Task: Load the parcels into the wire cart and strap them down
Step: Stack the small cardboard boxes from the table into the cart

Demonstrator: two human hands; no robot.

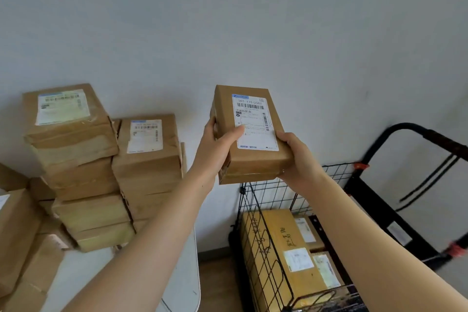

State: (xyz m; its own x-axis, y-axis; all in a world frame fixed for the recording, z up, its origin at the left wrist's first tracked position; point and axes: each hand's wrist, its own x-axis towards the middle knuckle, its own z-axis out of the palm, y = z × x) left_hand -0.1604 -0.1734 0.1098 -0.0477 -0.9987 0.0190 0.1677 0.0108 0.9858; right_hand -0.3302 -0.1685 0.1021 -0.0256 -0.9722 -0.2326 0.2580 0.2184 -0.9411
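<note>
Both hands grasp the small brown parcel (249,134) at its near end: the left hand (217,142) lays its thumb across the label with fingers round the left edge, and the right hand (296,157) cups the lower right corner, holding it in the air above the wire cart (334,172). It looks light and stiff, a taped cardboard box, so a hold on its two long sides should serve, though the glossy tape may be slick. Below, the cart holds a yellow box (273,248), and farther off more stacked parcels (76,164) wait on the table (182,273) by the wall.
</note>
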